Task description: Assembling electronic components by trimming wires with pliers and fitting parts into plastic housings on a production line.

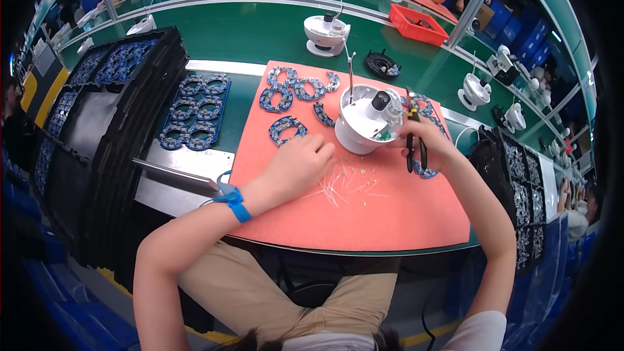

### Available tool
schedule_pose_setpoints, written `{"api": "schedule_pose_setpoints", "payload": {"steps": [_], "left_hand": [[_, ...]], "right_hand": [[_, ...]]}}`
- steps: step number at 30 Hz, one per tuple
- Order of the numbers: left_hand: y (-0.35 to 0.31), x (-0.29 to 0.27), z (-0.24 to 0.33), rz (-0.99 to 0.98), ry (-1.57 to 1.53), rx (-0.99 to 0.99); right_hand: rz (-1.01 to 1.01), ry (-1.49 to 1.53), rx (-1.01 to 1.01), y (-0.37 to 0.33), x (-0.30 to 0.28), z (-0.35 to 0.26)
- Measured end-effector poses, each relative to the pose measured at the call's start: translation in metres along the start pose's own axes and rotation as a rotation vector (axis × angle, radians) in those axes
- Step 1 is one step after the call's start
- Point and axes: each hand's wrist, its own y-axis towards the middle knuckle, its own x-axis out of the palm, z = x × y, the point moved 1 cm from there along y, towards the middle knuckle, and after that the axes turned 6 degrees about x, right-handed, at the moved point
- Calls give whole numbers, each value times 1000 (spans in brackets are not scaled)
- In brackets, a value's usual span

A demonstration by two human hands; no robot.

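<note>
A white dome-shaped camera housing (361, 131) stands upright on the salmon-coloured mat (364, 221), its open top showing a black lens barrel (381, 101) and a thin cable rising from it. My right hand (430, 142) is wrapped round a pair of cutting pliers (414, 131) with black handles and yellow near the joint, held just right of the housing. My left hand (302, 164), a blue wrist strap (235, 203) on its wrist, is closed with curled fingers left of the housing; anything in them is hidden. Clipped white strips (333, 188) and tiny bits lie between my hands.
Blue ring-shaped circuit boards (287, 131) lie around the mat, with a joined board panel (195, 112) to the left. Black trays (117, 123) are stacked far left. Beyond, the green belt carries another white housing (327, 34), a black round part (382, 65) and a red bin (419, 25).
</note>
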Motion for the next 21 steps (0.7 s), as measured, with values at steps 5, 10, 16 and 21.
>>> {"api": "schedule_pose_setpoints", "payload": {"steps": [5, 10, 16, 21], "left_hand": [[2, 10, 3, 40, 42, 88], [1, 9, -1, 29, 9, 45], [-2, 15, -1, 44, -20, 38], [-4, 14, -1, 48, -22, 41]], "right_hand": [[-16, 34, 1, 9, -4, 11], [49, 149, 78, 15, 0, 10], [16, 216, 74, 7, 5, 15], [-100, 466, 8, 16, 22, -8]]}}
